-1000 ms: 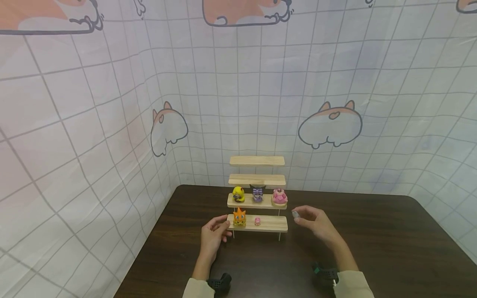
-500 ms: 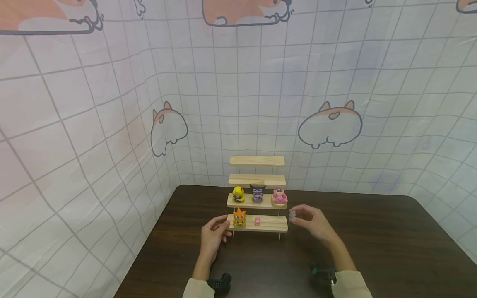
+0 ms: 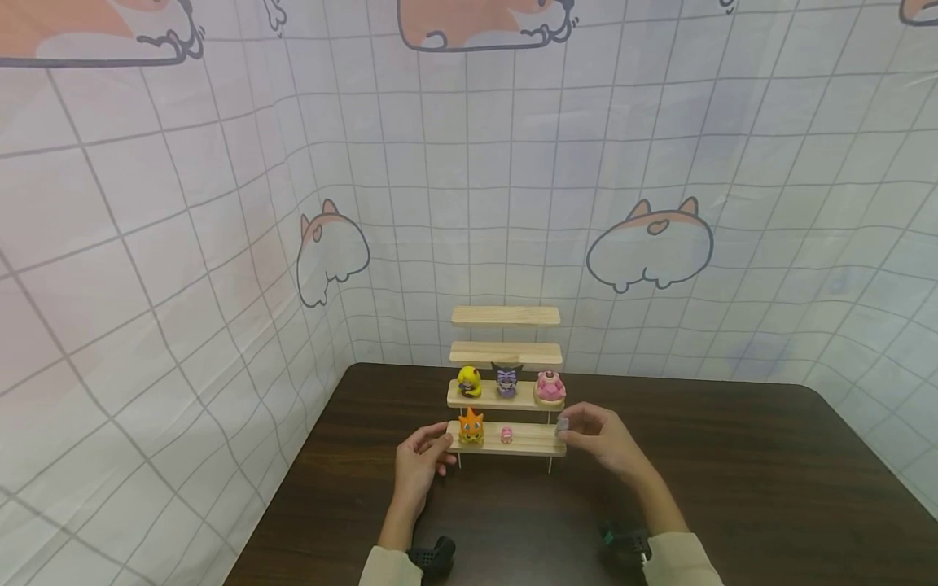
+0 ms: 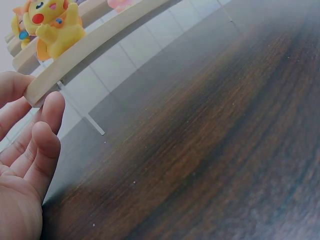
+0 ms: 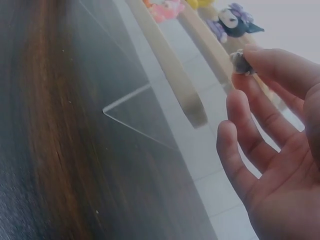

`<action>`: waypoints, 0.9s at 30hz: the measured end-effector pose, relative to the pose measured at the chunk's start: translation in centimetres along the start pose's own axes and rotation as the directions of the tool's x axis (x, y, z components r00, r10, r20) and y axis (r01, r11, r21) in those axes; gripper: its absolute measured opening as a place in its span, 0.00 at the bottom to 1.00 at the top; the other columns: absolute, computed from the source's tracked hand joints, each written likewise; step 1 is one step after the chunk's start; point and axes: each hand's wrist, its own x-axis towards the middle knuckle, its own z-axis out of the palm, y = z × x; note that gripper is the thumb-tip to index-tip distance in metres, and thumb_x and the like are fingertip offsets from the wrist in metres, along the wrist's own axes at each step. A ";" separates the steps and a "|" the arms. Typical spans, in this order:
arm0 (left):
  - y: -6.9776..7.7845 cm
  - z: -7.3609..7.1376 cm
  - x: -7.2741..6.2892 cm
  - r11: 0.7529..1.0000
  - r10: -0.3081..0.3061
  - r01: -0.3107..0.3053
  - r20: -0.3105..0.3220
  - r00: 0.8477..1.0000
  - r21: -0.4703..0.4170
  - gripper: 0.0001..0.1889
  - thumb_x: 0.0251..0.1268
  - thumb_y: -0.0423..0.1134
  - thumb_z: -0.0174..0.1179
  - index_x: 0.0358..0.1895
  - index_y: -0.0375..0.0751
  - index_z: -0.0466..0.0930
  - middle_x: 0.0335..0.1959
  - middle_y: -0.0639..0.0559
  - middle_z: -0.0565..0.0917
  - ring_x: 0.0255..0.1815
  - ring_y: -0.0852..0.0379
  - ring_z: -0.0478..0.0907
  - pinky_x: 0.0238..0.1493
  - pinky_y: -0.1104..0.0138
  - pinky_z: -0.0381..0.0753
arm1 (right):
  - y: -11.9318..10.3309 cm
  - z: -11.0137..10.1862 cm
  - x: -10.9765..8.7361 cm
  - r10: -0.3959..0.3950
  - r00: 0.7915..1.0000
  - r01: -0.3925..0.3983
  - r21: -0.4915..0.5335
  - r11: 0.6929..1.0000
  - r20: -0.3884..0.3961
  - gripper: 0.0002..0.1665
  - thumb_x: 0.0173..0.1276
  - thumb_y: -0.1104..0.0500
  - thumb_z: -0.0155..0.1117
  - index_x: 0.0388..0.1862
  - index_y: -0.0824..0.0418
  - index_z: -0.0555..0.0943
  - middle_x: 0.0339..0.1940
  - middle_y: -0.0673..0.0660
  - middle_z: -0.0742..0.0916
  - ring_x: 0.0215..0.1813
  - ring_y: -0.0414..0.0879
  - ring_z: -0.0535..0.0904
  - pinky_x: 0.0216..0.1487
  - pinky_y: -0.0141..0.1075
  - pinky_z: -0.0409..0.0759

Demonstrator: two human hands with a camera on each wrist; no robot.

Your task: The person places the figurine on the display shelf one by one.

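Observation:
A tiered wooden display stand (image 3: 531, 440) stands on the table. My left hand (image 3: 419, 465) holds the left end of its lowest shelf; in the left wrist view the fingers (image 4: 52, 110) lie at the shelf's end and under it. My right hand (image 3: 604, 439) pinches a tiny grey figurine (image 5: 242, 62) between thumb and forefinger, at the right end of that lowest shelf. In the right wrist view, its other fingers are loosely bent. On the lowest shelf sit an orange-and-yellow figurine (image 3: 471, 426) at the left and a tiny pink figurine (image 3: 506, 435) in the middle.
The second shelf bears a yellow figurine (image 3: 469, 382), a purple-and-black figurine (image 3: 506, 381) and a pink figurine (image 3: 550, 388). Two bare shelves (image 3: 506, 316) rise behind. A white grid-patterned cloth (image 3: 484, 179) hangs behind the dark wooden table (image 3: 733, 472).
My right hand has moved left with the grey figurine, from beside the stand to the right end of the lowest shelf. The left hand has stayed in place.

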 end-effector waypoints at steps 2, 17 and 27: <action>0.0 0.0 0.0 1.000 0.000 0.000 0.002 1.000 -0.003 0.17 0.67 0.40 0.70 0.56 0.39 0.85 0.31 0.52 0.88 0.23 0.58 0.85 0.21 0.72 0.78 | -0.1 0.3 0.0 -0.016 1.000 0.016 0.008 1.000 0.004 0.16 0.66 0.62 0.74 0.49 0.66 0.82 0.43 0.64 0.88 0.42 0.41 0.85 0.43 0.34 0.83; -0.2 0.0 0.1 1.000 -0.005 0.005 -0.009 1.000 0.010 0.17 0.67 0.40 0.70 0.55 0.40 0.85 0.31 0.52 0.88 0.23 0.58 0.85 0.20 0.72 0.78 | -0.9 2.1 0.5 0.031 0.999 -0.031 -0.018 0.999 -0.016 0.14 0.63 0.59 0.77 0.45 0.63 0.84 0.40 0.61 0.89 0.37 0.46 0.85 0.34 0.35 0.83; 0.0 0.0 0.0 1.000 -0.001 0.002 -0.012 1.000 0.011 0.16 0.67 0.40 0.70 0.55 0.40 0.85 0.31 0.51 0.88 0.23 0.59 0.84 0.20 0.72 0.78 | -0.7 3.3 0.7 0.060 0.996 -0.061 -0.019 0.998 -0.063 0.15 0.62 0.62 0.77 0.42 0.65 0.81 0.39 0.64 0.90 0.33 0.40 0.86 0.32 0.33 0.83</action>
